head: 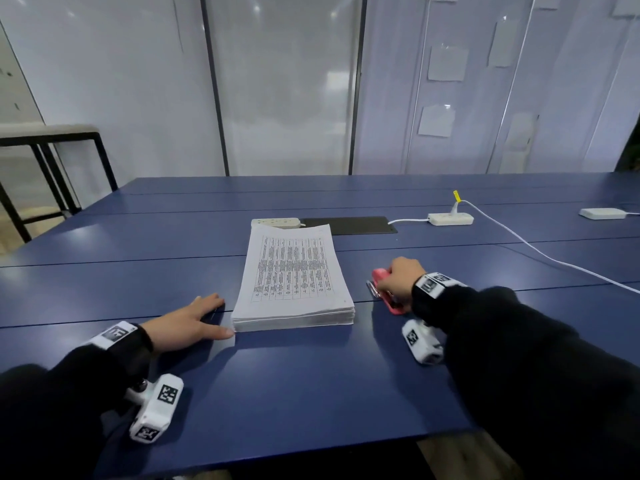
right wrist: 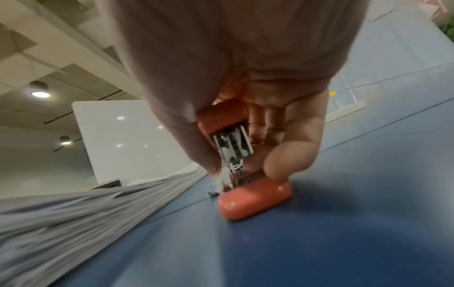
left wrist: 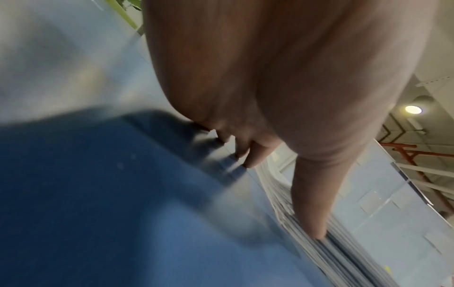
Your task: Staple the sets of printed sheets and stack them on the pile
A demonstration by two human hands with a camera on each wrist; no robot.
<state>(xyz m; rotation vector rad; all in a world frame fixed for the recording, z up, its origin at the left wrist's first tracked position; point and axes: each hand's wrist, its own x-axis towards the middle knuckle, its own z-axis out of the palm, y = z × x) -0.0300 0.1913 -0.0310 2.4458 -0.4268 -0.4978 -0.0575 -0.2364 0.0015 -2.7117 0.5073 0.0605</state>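
Left hand (head: 188,323) — flat on the desk (head: 311,382), palm down, fingers straight, thumb tip touching the paper stack (head: 294,278) at its near left corner. Right hand (head: 398,278) — fingers and thumb curled round the pink stapler (head: 381,276), wrist low. Both forearms in dark sleeves.

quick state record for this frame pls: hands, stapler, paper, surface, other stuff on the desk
left hand: flat on the table, thumb tip at the stack's near-left corner
right hand: grips the stapler
stapler: pink-red, base on the table, right of the stack
paper stack: thick pile of printed sheets, centre, lying flat
table: blue
power strips: white, at the far side, one just behind the stack
stapling: not under way
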